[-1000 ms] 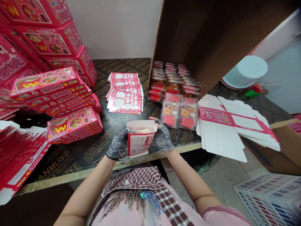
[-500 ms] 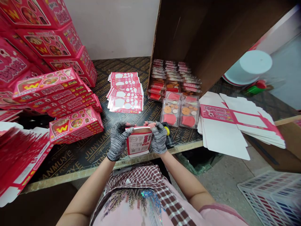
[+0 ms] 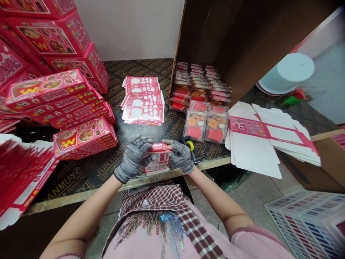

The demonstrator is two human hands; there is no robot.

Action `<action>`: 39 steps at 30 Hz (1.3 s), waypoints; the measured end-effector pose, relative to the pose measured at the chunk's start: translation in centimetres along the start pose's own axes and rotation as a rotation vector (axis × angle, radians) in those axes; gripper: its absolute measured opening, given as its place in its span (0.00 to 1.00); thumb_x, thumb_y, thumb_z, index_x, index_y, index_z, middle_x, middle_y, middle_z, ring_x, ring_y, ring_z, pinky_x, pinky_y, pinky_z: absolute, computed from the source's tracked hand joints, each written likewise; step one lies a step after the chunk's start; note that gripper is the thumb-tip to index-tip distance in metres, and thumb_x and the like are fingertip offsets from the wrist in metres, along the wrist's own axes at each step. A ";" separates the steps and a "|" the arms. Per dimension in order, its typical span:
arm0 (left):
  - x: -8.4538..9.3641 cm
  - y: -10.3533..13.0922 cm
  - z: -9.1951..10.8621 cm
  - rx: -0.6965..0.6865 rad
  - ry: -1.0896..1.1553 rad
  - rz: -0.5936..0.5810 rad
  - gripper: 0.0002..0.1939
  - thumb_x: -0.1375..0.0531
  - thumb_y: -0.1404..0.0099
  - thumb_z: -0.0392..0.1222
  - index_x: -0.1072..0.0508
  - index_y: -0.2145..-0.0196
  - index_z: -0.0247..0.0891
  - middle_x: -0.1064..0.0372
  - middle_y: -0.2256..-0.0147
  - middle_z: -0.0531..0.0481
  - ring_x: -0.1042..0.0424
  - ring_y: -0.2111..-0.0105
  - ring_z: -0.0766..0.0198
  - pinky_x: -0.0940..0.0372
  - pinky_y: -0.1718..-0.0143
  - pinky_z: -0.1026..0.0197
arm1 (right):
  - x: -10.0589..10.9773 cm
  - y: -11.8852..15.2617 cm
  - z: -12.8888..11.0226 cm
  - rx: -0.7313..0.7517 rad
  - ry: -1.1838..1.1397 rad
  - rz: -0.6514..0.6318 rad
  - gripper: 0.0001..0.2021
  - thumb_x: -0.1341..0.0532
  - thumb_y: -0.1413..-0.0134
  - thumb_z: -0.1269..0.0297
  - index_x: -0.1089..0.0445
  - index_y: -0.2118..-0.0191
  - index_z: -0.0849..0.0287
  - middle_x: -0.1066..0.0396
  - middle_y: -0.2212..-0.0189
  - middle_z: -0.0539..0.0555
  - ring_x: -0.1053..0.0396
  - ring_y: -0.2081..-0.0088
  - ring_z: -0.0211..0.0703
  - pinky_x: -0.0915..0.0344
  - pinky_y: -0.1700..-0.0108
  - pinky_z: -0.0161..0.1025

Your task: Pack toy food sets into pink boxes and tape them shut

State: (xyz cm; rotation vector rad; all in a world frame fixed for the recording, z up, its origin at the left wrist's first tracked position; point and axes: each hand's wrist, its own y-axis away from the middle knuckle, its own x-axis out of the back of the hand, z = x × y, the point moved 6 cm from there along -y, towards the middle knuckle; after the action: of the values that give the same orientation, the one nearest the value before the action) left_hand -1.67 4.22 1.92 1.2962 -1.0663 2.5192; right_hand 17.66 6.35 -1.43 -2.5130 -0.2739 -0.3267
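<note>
Clasping a pink box (image 3: 160,164) between them — left grip (image 3: 134,154), right grip (image 3: 181,155).

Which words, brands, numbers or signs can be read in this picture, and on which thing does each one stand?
"JUNYUANMUYE": gold, repeated on the dark tabletop, partly covered in places.
"PLYWOOD", less clearly: smaller gold print on the tabletop.
"W": yellow, on the stacked pink boxes.
Too blurred or small to read: the print on the held box and the flat cartons, and the other lettering on the stacked boxes.
</note>
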 end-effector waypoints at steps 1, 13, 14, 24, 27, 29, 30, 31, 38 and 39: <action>-0.5 -0.7 0.4 -0.015 -0.045 -0.054 0.10 0.37 0.37 0.40 0.23 0.57 0.39 0.20 0.58 0.43 0.21 0.57 0.53 0.28 0.49 0.48 | 0.5 0.1 -0.1 0.018 0.035 0.001 0.08 0.35 0.40 0.60 0.20 0.57 0.51 0.20 0.51 0.56 0.21 0.51 0.50 0.25 0.46 0.48; -4.1 -4.1 3.1 -0.068 -0.052 -0.039 0.18 0.44 0.31 0.43 0.20 0.49 0.43 0.23 0.61 0.39 0.26 0.66 0.51 0.34 0.66 0.55 | 13.1 11.6 8.2 -0.580 0.466 0.319 0.09 0.30 0.54 0.57 0.22 0.70 0.56 0.25 0.58 0.59 0.28 0.50 0.53 0.33 0.43 0.53; -4.6 -4.1 3.5 -0.078 -0.080 -0.040 0.17 0.44 0.31 0.44 0.20 0.50 0.43 0.23 0.62 0.39 0.26 0.66 0.52 0.35 0.66 0.55 | 12.6 11.8 9.0 -0.619 0.448 0.275 0.08 0.30 0.55 0.58 0.22 0.71 0.56 0.25 0.57 0.59 0.29 0.48 0.54 0.34 0.42 0.53; -5.3 -3.7 3.4 -0.041 -0.160 -0.037 0.15 0.43 0.31 0.43 0.19 0.52 0.43 0.23 0.63 0.40 0.26 0.68 0.53 0.39 0.67 0.56 | 11.3 12.5 8.2 -0.602 0.259 0.511 0.07 0.35 0.52 0.59 0.26 0.74 0.56 0.24 0.50 0.59 0.29 0.48 0.49 0.37 0.39 0.52; -5.4 -3.8 3.4 -0.061 -0.177 -0.025 0.16 0.43 0.32 0.40 0.20 0.51 0.44 0.23 0.63 0.40 0.26 0.68 0.52 0.39 0.68 0.56 | 10.9 14.4 8.2 -0.663 0.186 0.558 0.09 0.34 0.55 0.56 0.27 0.74 0.56 0.22 0.54 0.58 0.28 0.52 0.49 0.34 0.43 0.51; -5.3 -3.7 3.4 -0.092 -0.175 -0.001 0.17 0.43 0.33 0.39 0.21 0.49 0.43 0.23 0.62 0.40 0.26 0.67 0.52 0.38 0.67 0.55 | 10.3 15.4 8.6 -0.712 0.192 0.549 0.09 0.33 0.58 0.56 0.28 0.77 0.55 0.21 0.60 0.57 0.27 0.56 0.49 0.33 0.45 0.51; -5.2 -3.7 3.4 -0.106 -0.166 0.011 0.18 0.43 0.33 0.38 0.22 0.48 0.42 0.23 0.61 0.39 0.25 0.66 0.51 0.37 0.66 0.55 | 10.2 15.7 8.8 -0.727 0.205 0.551 0.10 0.33 0.59 0.56 0.29 0.78 0.55 0.22 0.64 0.56 0.28 0.59 0.49 0.33 0.46 0.51; -5.1 -3.6 3.5 -0.120 -0.153 0.027 0.18 0.43 0.33 0.37 0.23 0.47 0.41 0.22 0.60 0.39 0.25 0.64 0.51 0.36 0.64 0.54 | 10.1 15.9 9.0 -0.733 0.221 0.560 0.10 0.33 0.60 0.55 0.30 0.80 0.55 0.22 0.68 0.55 0.28 0.61 0.48 0.33 0.46 0.51; -4.4 -3.2 3.4 -0.156 -0.067 0.040 0.12 0.43 0.32 0.38 0.23 0.54 0.39 0.23 0.56 0.38 0.24 0.58 0.51 0.30 0.55 0.49 | 10.6 14.8 6.2 -0.684 0.214 0.672 0.15 0.36 0.53 0.47 0.30 0.76 0.54 0.29 0.76 0.51 0.32 0.70 0.46 0.31 0.62 0.46; -4.4 -3.2 3.2 -0.129 -0.063 0.020 0.13 0.43 0.32 0.38 0.23 0.53 0.41 0.23 0.55 0.39 0.24 0.56 0.51 0.31 0.54 0.48 | 10.3 14.1 5.1 -0.678 0.184 0.672 0.15 0.37 0.51 0.47 0.27 0.73 0.54 0.30 0.77 0.50 0.34 0.72 0.44 0.32 0.66 0.43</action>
State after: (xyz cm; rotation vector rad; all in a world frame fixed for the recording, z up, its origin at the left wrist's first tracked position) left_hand 4.52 5.42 1.58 1.3442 -1.2386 2.3924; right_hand 32.01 -0.86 -9.91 -2.9889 0.8782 -0.4109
